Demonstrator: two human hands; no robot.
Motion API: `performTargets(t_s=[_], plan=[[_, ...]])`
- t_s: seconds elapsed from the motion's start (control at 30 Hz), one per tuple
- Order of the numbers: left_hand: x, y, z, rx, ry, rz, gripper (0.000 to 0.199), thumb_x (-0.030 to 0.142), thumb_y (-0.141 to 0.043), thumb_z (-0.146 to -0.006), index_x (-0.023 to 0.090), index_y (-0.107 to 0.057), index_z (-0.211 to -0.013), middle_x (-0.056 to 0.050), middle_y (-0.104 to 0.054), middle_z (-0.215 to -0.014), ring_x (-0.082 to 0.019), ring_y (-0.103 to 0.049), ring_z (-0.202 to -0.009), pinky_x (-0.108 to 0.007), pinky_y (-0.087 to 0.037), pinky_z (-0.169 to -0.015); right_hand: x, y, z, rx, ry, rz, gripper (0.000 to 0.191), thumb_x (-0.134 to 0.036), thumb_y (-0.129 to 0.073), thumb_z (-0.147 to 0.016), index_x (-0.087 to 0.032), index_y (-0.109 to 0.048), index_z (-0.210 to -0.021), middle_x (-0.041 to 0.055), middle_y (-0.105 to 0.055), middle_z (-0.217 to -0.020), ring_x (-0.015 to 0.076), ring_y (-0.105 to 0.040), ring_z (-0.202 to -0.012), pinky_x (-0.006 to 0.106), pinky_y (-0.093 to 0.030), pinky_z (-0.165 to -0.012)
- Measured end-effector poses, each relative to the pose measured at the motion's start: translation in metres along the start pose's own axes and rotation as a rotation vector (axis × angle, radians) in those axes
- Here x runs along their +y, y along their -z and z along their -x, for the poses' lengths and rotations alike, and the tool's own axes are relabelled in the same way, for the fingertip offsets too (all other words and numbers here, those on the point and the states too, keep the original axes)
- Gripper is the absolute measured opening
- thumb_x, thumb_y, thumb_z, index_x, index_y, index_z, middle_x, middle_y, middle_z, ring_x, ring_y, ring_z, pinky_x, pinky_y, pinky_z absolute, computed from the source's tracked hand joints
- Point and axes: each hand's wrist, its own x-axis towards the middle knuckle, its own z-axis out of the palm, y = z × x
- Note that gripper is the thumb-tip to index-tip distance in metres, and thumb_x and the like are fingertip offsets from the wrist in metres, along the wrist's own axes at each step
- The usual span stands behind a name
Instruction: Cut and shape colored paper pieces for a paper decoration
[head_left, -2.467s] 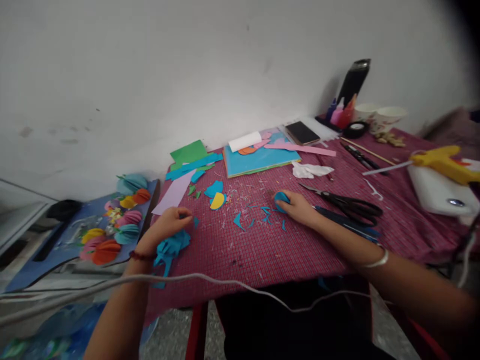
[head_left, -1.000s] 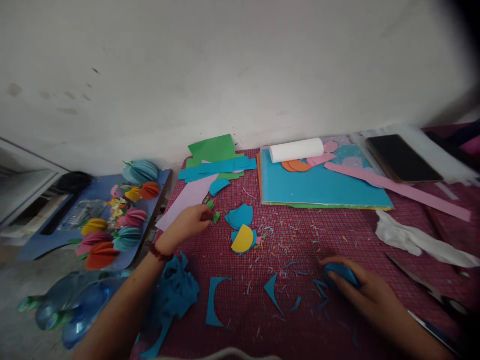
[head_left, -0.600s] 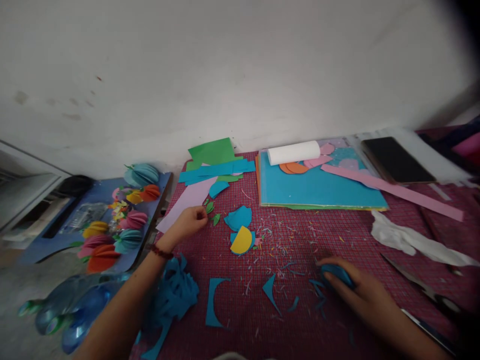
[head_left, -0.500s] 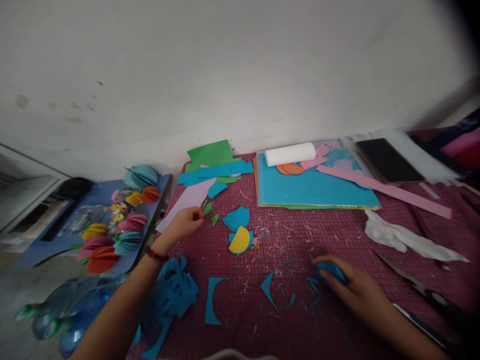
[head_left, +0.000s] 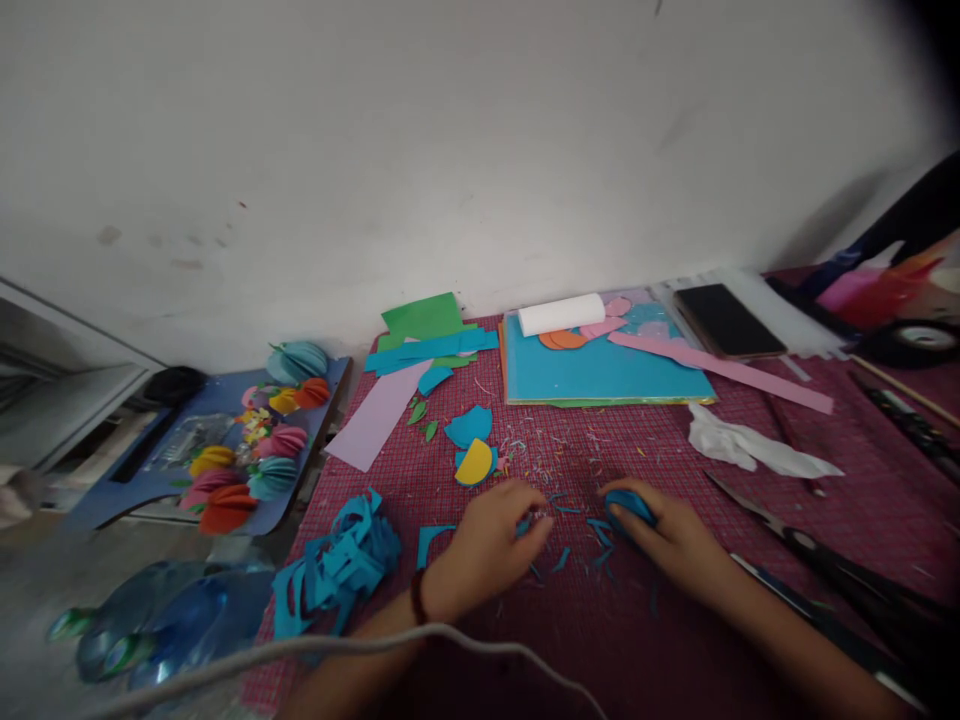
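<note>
My left hand point(head_left: 502, 540) is over the table with fingers curled and tips apart, around a blue paper scrap point(head_left: 523, 526) that my thumb partly covers. In my right hand point(head_left: 671, 540) is a curved piece of blue paper point(head_left: 631, 507), possibly several layers; its far side is hidden. Thin blue scraps point(head_left: 600, 532) lie between the hands. A corner-shaped blue offcut point(head_left: 429, 540) is partly behind my left hand. Farther back, a yellow half-round paper piece point(head_left: 474, 463) overlaps blue rounded pieces point(head_left: 470, 426).
A pile of blue paper strips point(head_left: 345, 560) sits at left. Scissors point(head_left: 802, 545) and a white tissue point(head_left: 750, 445) are at right. Paper sheets point(head_left: 600, 375) lie at the back. Paper pumpkins point(head_left: 229, 508) stand on a blue board. A white cable point(head_left: 360, 640) crosses in front.
My left hand has moved right and toward me, from near the green leaves to the blue scrap. My right hand keeps its blue paper. The view has shifted slightly.
</note>
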Motion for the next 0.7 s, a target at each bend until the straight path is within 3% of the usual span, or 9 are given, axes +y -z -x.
performTargets(t_s=[0.1, 0.23, 0.33, 0.43, 0.57, 0.7], plan=[[0.007, -0.026, 0.003, 0.015, 0.008, 0.167, 0.016, 0.027, -0.057, -0.082, 0.021, -0.06, -0.097, -0.006, -0.063, -0.086, -0.017, -0.057, -0.078, -0.03, -0.043, -0.07, -0.007, -0.001, 0.003, -0.026, 0.058, 0.001, 0.029, -0.035, -0.046, -0.087, -0.023, -0.064, -0.107, 0.0067, -0.07, -0.101, 0.0246, -0.065, -0.092, 0.037, -0.051, -0.082], [0.001, -0.038, 0.008, 0.048, 0.087, 0.445, 0.013, 0.026, -0.057, -0.081, 0.019, -0.058, -0.092, -0.003, -0.061, -0.08, -0.014, -0.055, -0.071, -0.027, -0.043, -0.066, -0.019, -0.006, 0.012, -0.028, 0.071, -0.052, 0.049, -0.027, -0.051, -0.085, -0.025, -0.047, -0.134, 0.0058, -0.063, -0.12, 0.0225, -0.062, -0.104, 0.035, -0.049, -0.088], [-0.004, -0.045, 0.009, -0.009, 0.127, 0.636, 0.023, 0.032, -0.059, -0.08, 0.019, -0.055, -0.099, -0.002, -0.058, -0.078, -0.013, -0.053, -0.067, -0.026, -0.043, -0.061, -0.024, -0.012, 0.017, -0.122, 0.119, -0.082, 0.063, -0.017, -0.052, -0.082, -0.026, -0.034, -0.143, 0.0051, -0.066, -0.112, 0.0191, -0.064, -0.093, 0.033, -0.05, -0.082], [-0.003, -0.053, 0.009, -0.046, 0.027, 0.639, 0.023, 0.032, -0.063, -0.078, 0.019, -0.057, -0.097, -0.001, -0.057, -0.076, -0.012, -0.051, -0.064, -0.024, -0.042, -0.058, -0.026, -0.019, 0.021, -0.183, 0.177, -0.034, 0.07, -0.015, -0.052, -0.082, -0.025, -0.026, -0.146, 0.0073, -0.068, -0.109, 0.0197, -0.064, -0.09, 0.032, -0.049, -0.078], [0.007, -0.055, 0.015, 0.065, -0.169, 0.488, 0.005, 0.022, -0.064, -0.078, 0.02, -0.064, -0.083, -0.003, -0.058, -0.082, -0.014, -0.053, -0.075, -0.027, -0.044, -0.065, -0.031, -0.027, 0.028, -0.206, 0.257, 0.046, 0.079, -0.012, -0.052, -0.08, -0.026, -0.016, -0.149, 0.0111, -0.064, -0.117, 0.0224, -0.064, -0.091, 0.032, -0.048, -0.075], [0.011, -0.046, 0.021, 0.186, -0.244, 0.525, 0.008, 0.015, -0.062, -0.08, 0.022, -0.066, -0.081, -0.002, -0.058, -0.08, -0.014, -0.055, -0.075, -0.027, -0.045, -0.067, -0.034, -0.023, 0.029, -0.157, 0.258, -0.124, 0.074, -0.008, -0.052, -0.076, -0.027, -0.029, -0.144, 0.0067, -0.065, -0.109, 0.0187, -0.062, -0.09, 0.03, -0.048, -0.076]])
